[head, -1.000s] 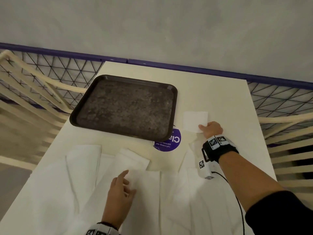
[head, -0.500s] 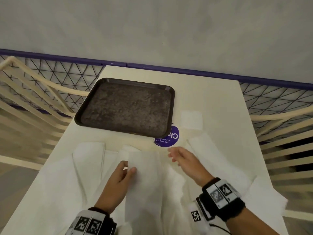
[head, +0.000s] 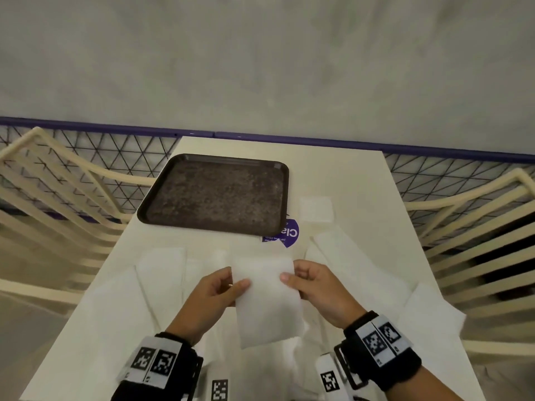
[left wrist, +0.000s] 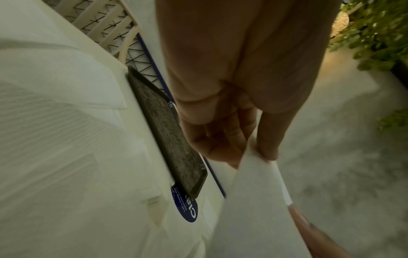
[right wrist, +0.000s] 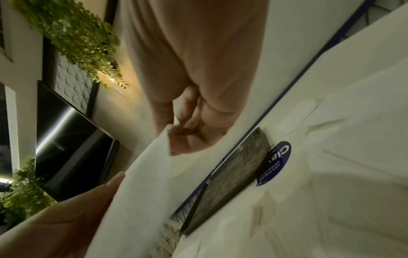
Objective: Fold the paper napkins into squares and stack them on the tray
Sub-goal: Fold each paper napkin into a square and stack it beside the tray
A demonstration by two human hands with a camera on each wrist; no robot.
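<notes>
A white napkin (head: 267, 302), folded into a long strip, hangs above the table's near half. My left hand (head: 223, 287) pinches its upper left edge and my right hand (head: 304, 282) pinches its upper right edge. The wrist views show the same strip (left wrist: 253, 200) (right wrist: 143, 183) held between thumb and fingers. A dark tray (head: 214, 195) with nothing on it lies at the back left of the table. One small folded square napkin (head: 316, 209) rests on the table just right of the tray. Several unfolded napkins (head: 162, 273) lie spread beneath my hands.
A round purple sticker (head: 285, 234) shows at the tray's near right corner. More loose napkins (head: 362, 270) cover the table's right side. Cream slatted chairs (head: 477, 227) and a wire fence (head: 95, 157) flank the narrow table, with a grey wall behind.
My right hand left the folded square by the tray and came back to the middle. Both hands lifted one napkin strip off the pile and now hold it between them.
</notes>
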